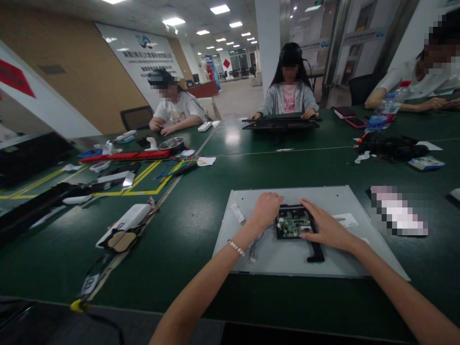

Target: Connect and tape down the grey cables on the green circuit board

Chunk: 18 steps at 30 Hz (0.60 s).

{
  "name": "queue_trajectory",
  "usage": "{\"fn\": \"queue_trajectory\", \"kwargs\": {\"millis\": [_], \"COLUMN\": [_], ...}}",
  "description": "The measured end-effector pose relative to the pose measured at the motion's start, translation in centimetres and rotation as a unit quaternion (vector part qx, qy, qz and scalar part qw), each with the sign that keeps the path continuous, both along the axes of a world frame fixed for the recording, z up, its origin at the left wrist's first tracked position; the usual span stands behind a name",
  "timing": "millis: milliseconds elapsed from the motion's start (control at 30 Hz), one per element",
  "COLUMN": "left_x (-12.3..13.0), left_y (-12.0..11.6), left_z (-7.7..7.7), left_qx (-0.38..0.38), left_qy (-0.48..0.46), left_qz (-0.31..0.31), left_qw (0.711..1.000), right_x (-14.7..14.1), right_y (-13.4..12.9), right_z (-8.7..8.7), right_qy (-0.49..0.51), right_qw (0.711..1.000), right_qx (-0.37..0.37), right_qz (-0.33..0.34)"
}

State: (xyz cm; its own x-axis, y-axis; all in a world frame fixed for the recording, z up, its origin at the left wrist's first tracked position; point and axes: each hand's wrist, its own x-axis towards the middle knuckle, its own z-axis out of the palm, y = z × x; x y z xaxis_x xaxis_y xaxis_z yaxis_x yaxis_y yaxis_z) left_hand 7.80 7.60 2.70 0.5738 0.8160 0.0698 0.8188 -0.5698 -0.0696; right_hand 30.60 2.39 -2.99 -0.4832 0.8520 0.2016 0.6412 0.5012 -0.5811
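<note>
A light grey metal panel (266, 261) lies flat on the green table. On it sits a black plastic bracket (317, 251) with a green circuit board (293, 227) inside and an arm reaching down on its right. My left hand (268, 209) has its fingers curled over the bracket's upper left corner; its fingertips are partly hidden. Around the right side is my right hand (325, 224), its thumb at the board's lower right and its forefinger along the top edge. A grey cable (256, 244) runs from the board's left side onto the panel.
Left of the panel, a white power strip (124, 225) and its cable lie along the table joint. Farther left are long black strips (53, 203) and loose parts. A phone (398, 211), bottles (386, 110) and a black bundle (391, 145) are on the right. Several people sit across.
</note>
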Motion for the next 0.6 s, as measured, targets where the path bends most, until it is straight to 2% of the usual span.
{"fn": "queue_trajectory", "kwargs": {"millis": [233,500,600], "left_x": [1.2,0.5,0.5], "left_y": [-0.8,-0.8,-0.8], "left_z": [-0.3,0.2,0.0], "left_qx": [0.02,-0.016,0.006], "left_qy": [0.0,-0.015,-0.007], "left_qz": [-0.028,0.004,-0.013], "left_qw": [0.999,1.0,1.0], "right_x": [0.0,0.0,0.0], "right_y": [-0.1,-0.1,-0.1], "right_z": [0.1,0.2,0.1], "right_qy": [-0.018,-0.016,-0.017], "right_qw": [1.0,1.0,1.0], "right_qx": [-0.008,-0.002,0.006], "right_qz": [-0.01,-0.009,-0.007]}}
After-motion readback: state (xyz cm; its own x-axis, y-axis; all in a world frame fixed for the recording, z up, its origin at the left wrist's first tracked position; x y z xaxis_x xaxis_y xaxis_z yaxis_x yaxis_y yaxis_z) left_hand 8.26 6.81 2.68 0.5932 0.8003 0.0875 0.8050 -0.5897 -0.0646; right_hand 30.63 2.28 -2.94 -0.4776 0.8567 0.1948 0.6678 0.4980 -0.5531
